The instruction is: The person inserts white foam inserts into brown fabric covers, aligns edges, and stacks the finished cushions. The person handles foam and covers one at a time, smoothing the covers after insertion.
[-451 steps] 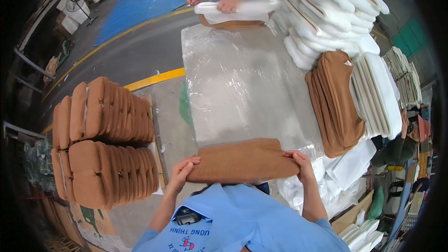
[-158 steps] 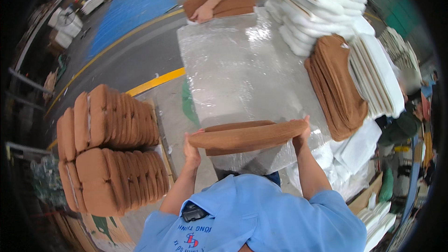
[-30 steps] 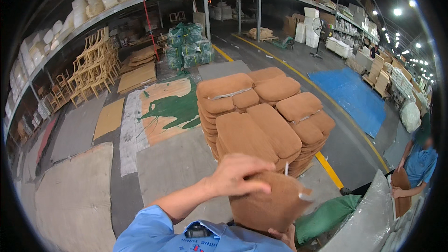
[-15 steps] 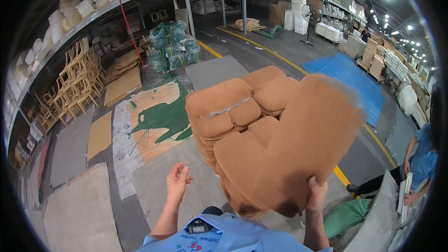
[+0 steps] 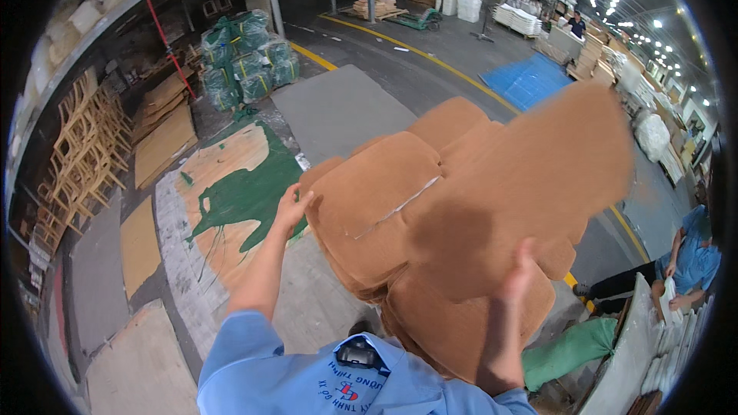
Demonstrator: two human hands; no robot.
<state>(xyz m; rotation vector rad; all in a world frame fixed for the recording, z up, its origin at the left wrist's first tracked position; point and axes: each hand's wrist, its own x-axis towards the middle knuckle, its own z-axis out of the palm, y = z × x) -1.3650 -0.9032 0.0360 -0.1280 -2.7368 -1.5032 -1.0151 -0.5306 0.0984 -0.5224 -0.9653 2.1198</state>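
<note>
The brown cushion cover (image 5: pixel 530 184) hangs over the stack of covers (image 5: pixel 384 207), pinched by the right hand (image 5: pixel 516 277); the left hand (image 5: pixel 292 207), fingers spread, should square it flat.

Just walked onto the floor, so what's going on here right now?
A person in a blue shirt holds a brown cushion cover up in the right hand, over a stack of similar brown covers. The left hand reaches to the stack's near edge. A co-worker sits at far right.
</note>
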